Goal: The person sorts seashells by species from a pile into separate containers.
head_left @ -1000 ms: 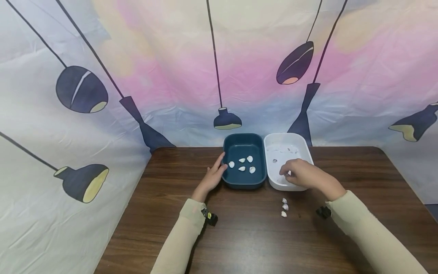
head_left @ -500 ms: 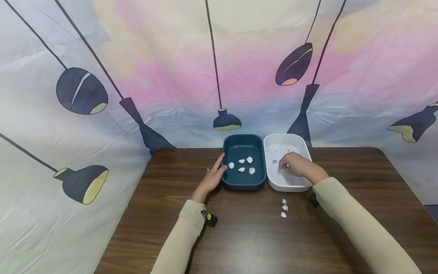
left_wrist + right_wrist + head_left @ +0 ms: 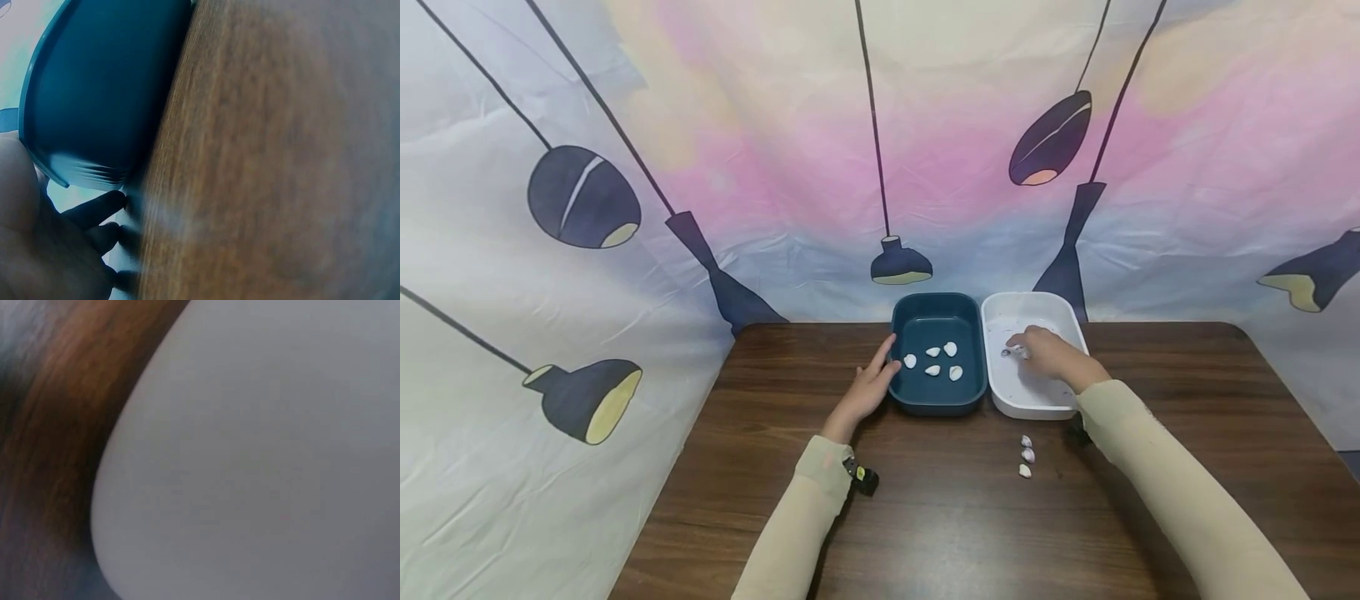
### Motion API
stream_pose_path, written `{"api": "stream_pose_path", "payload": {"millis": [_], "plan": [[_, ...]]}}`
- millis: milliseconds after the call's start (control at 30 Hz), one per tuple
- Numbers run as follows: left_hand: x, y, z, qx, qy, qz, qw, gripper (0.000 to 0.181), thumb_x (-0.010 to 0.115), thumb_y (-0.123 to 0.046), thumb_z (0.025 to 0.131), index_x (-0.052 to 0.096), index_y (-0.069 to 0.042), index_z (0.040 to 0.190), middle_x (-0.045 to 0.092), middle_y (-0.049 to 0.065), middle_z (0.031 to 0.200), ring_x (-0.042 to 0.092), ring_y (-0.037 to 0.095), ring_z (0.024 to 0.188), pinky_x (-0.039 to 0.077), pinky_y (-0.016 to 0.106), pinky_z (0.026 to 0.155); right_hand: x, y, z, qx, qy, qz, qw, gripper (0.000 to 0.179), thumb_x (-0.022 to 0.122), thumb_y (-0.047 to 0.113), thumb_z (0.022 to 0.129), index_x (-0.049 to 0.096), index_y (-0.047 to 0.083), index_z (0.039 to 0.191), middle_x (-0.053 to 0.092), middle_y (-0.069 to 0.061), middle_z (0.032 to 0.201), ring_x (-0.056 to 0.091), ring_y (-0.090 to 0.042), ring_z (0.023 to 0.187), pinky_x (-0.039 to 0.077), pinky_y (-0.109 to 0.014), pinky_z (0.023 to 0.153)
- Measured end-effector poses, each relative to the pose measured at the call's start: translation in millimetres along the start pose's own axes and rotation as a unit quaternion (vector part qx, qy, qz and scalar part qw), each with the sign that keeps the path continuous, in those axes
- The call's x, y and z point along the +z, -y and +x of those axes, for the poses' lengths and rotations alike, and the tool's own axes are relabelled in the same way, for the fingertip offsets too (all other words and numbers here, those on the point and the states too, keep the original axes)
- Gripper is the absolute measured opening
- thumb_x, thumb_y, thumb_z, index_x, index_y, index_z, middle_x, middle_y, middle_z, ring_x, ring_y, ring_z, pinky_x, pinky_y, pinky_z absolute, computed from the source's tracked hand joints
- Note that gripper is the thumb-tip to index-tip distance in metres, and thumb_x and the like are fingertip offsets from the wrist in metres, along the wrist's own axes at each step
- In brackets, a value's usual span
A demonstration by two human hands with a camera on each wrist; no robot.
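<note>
A dark teal tray (image 3: 938, 409) stands at the table's back with several white seashells (image 3: 956, 373) on its floor. My left hand (image 3: 865, 390) rests along its left side, fingers extended at the rim; in the left wrist view the hand (image 3: 37, 244) lies beside the tray's wall (image 3: 94, 100). My right hand (image 3: 1052, 355) reaches down into the white tray (image 3: 1033, 412), forefinger extended beside a small shell (image 3: 1005, 352). I cannot tell whether the fingers pinch anything. The right wrist view holds only the white tray's outer wall (image 3: 250, 456) and some table.
Three small shells (image 3: 1027, 456) lie in a short column on the brown wooden table (image 3: 940, 517), in front of the white tray. Both trays stand side by side. A printed cloth backdrop (image 3: 760, 167) hangs right behind the table's far edge.
My right hand has moved further back and left inside the white tray, its forefinger now stretched toward the small shell. My left hand stays at the teal tray.
</note>
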State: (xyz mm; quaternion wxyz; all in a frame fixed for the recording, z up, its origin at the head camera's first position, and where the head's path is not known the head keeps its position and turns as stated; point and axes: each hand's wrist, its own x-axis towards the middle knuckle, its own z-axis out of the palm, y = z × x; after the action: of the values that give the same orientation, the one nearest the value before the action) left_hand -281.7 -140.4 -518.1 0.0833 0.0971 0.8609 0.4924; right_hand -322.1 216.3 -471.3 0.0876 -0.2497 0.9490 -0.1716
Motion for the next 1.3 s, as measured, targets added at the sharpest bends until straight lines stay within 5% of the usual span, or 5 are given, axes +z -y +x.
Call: {"api": "stream_pose_path", "payload": {"millis": [200, 467, 800, 1033, 1300], "plan": [[0.2, 2.4, 2.8, 0.005, -0.001, -0.004, 1.0, 0.061, 0.038, -0.038, 0.115, 0.018, -0.031, 0.171, 0.023, 0.009, 0.174, 0.024, 0.039, 0.158, -0.011, 0.062, 0.125, -7.0, 7.5, -10.6, -0.001, -0.011, -0.001, 0.9999, 0.04, 0.067, -0.007, 0.092, 0.068, -0.008, 0.132, 0.067, -0.025, 0.118, 0.064, -0.04, 0.112, 0.052, -0.054, 0.099], [1.4, 2.1, 3.6, 0.005, -0.002, 0.003, 1.0, 0.061, 0.038, -0.039, 0.114, 0.018, -0.031, 0.171, 0.023, 0.008, 0.174, 0.025, 0.038, 0.158, -0.01, 0.061, 0.126, -17.4, 24.4, -42.1, -0.049, -0.057, 0.009, 0.9971, 0.031, 0.067, -0.005, 0.092, 0.072, -0.009, 0.122, 0.073, -0.022, 0.109, 0.069, -0.034, 0.095, 0.056, -0.053, 0.087], [1.2, 2.5, 2.4, 0.004, 0.001, 0.0, 1.0, 0.061, 0.038, -0.039, 0.115, 0.017, -0.032, 0.171, 0.023, 0.008, 0.174, 0.024, 0.039, 0.158, -0.01, 0.062, 0.126, -10.1, 50.0, -86.4, -0.109, -0.112, 0.018, 0.9876, 0.015, 0.072, -0.003, 0.088, 0.076, -0.001, 0.102, 0.069, 0.001, 0.084, 0.062, -0.013, 0.076, 0.055, -0.039, 0.071], [0.4, 3.4, 2.9, 0.007, 0.004, -0.002, 1.0, 0.061, 0.038, -0.039, 0.115, 0.017, -0.033, 0.171, 0.022, 0.008, 0.175, 0.023, 0.039, 0.158, -0.01, 0.062, 0.125, 13.2, 57.3, -105.0, -0.146, -0.081, 0.05, 0.9846, 0.015, 0.072, -0.005, 0.088, 0.077, 0.007, 0.096, 0.068, 0.01, 0.084, 0.06, -0.004, 0.077, 0.056, -0.034, 0.071], [0.4, 4.8, 3.6, 0.007, 0.004, -0.001, 1.0, 0.06, 0.037, -0.038, 0.115, 0.016, -0.034, 0.171, 0.022, 0.009, 0.174, 0.023, 0.039, 0.158, -0.011, 0.06, 0.126, 41.0, 54.7, -113.4, -0.172, -0.041, 0.043, 0.9833, 0.022, 0.076, -0.009, 0.083, 0.075, 0.011, 0.091, 0.067, 0.008, 0.084, 0.061, -0.008, 0.078, 0.056, -0.032, 0.07]]}}
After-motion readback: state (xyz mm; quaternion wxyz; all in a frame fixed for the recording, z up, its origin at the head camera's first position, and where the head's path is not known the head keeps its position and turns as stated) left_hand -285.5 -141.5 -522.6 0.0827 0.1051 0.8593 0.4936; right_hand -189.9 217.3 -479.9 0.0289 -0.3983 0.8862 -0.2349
